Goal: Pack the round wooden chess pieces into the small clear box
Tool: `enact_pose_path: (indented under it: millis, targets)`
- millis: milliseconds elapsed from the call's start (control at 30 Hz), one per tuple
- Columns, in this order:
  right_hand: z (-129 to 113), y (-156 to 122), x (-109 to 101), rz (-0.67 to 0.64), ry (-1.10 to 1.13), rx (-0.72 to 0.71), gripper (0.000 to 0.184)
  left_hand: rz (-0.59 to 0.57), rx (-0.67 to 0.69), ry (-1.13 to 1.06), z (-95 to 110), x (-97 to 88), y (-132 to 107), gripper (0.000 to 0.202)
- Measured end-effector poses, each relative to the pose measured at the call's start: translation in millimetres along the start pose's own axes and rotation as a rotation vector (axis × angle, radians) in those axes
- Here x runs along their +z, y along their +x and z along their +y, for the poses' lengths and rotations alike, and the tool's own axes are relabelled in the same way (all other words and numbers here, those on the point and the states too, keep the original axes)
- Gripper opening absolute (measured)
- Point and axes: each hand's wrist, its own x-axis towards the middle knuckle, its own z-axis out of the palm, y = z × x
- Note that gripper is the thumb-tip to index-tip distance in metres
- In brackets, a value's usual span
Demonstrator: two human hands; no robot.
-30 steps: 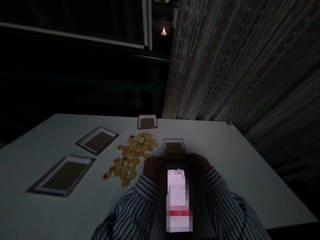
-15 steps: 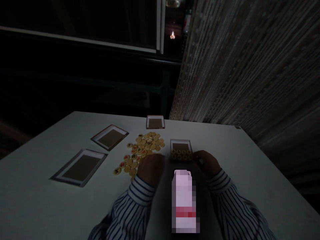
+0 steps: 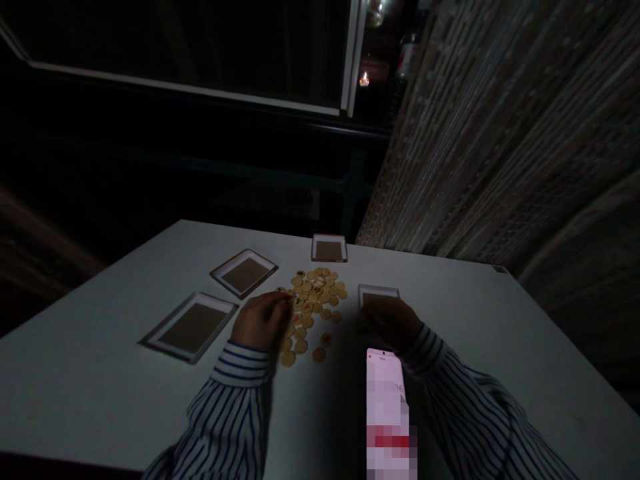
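My left hand (image 3: pixel 260 320) reaches over the left side of a spread of round wooden Chinese chess pieces (image 3: pixel 320 290), some marked in red or black. Its thumb and fingers are bent together at the pieces; what they pinch, if anything, cannot be made out. My right hand (image 3: pixel 393 320) is closed over the near part of a shallow tray (image 3: pixel 379 289), hiding the near part of it. Its fingertips are dark, and what is in them does not show. Two loose pieces, a red-marked one (image 3: pixel 326 340) and a plain one (image 3: pixel 319 355), lie nearest me.
Three more shallow trays with brown bottoms stand on the white table (image 3: pixel 310 427): a near-left tray (image 3: pixel 193 327), a left tray (image 3: pixel 243 272) and a far tray (image 3: pixel 329 249). A lit phone (image 3: pixel 384 387) lies beside my right forearm. A string curtain (image 3: pixel 450 147) hangs behind.
My left hand has moved left, off the right side of the pieces. My right hand has moved onto the right tray, covering the row of pieces in it. The view has shifted slightly.
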Motion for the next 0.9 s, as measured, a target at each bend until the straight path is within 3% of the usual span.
enact_pose_path:
  millis: [233,533,700,900]
  targets:
    - [-25,38,1,-0.209,-0.016,0.032,0.026,0.059,-0.088,-0.046,-10,10.8,-8,0.032]
    - [-47,94,31,-0.327,0.014,-0.201,0.027,0.066,-0.064,0.017,-9,12.6,-11,0.031]
    - [-49,109,43,-0.371,-0.005,-0.244,0.026,0.047,-0.064,-0.001,-8,12.4,-11,0.030]
    - [-51,113,42,-0.411,-0.050,-0.235,0.028,0.041,-0.079,-0.015,-7,11.6,-11,0.029]
